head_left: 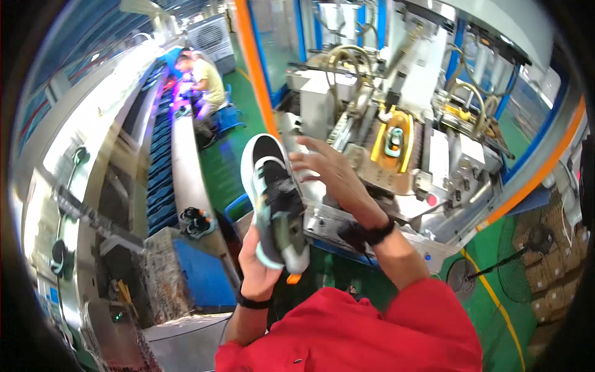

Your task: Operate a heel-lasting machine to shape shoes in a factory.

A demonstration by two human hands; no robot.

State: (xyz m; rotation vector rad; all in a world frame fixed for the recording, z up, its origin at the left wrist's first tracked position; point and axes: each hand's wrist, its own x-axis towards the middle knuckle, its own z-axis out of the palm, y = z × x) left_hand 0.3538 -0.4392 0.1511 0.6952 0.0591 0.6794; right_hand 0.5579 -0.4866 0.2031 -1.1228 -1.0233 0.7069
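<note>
A black sneaker (277, 186) with a white and pale mint sole is held up in front of me, its toe pointing away. My left hand (256, 265) grips it by the heel end, where a small orange tab (294, 279) sticks out. My right hand (331, 175) is raised just right of the shoe's front, fingers spread; I cannot tell whether the fingertips touch it. Beyond that hand, a mint and black shoe (393, 142) sits in the yellow-sided holder (379, 155) of a machine.
Ahead stands the machine with hoses (347, 56) and an orange frame post (253, 62). Another dark shoe (196, 222) rests on the end of a long bench (186, 161) at left. A seated person (207, 80) works farther along it. A pedestal fan (517, 260) stands at right.
</note>
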